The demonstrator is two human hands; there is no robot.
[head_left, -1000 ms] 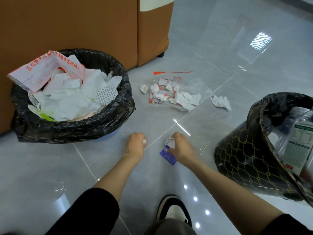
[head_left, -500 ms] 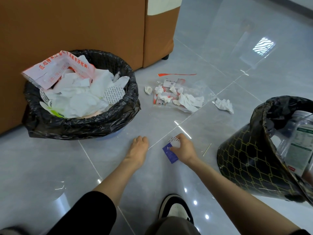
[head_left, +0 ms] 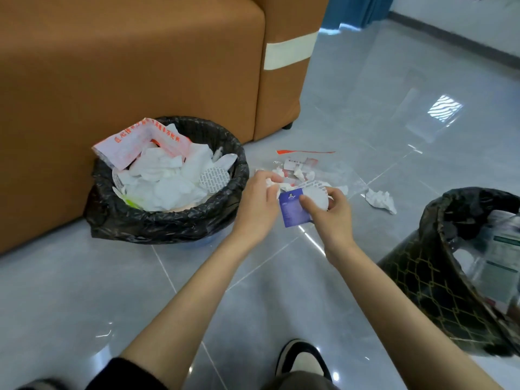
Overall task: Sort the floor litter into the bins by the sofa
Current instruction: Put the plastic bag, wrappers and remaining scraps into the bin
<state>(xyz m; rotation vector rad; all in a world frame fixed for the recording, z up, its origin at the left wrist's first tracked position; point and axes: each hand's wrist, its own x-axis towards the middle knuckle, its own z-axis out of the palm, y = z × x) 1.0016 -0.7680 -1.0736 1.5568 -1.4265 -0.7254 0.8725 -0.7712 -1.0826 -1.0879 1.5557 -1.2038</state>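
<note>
My right hand (head_left: 333, 216) is lifted off the floor and pinches a purple card (head_left: 292, 211) together with a round white seal (head_left: 316, 197). My left hand (head_left: 257, 205) is beside it and grips a small white paper wad (head_left: 272, 183). Both hands hover just right of the black-lined bin (head_left: 168, 220) full of white tissues and a red-printed wrapper. A second bin (head_left: 439, 280) with a gold lattice pattern stands at the right and holds clear plastic bottles. On the floor behind my hands lie a clear plastic bag (head_left: 334, 175) with paper scraps and a crumpled tissue (head_left: 380, 199).
An orange-brown sofa (head_left: 140, 74) stands behind the left bin. My shoe (head_left: 301, 361) is on the glossy grey tiles at the bottom. A thin red strip (head_left: 305, 151) lies behind the plastic bag.
Both hands have risen from the floor and come together, the right carrying the purple card and white seal, the left carrying a paper wad. The view has tilted upward.
</note>
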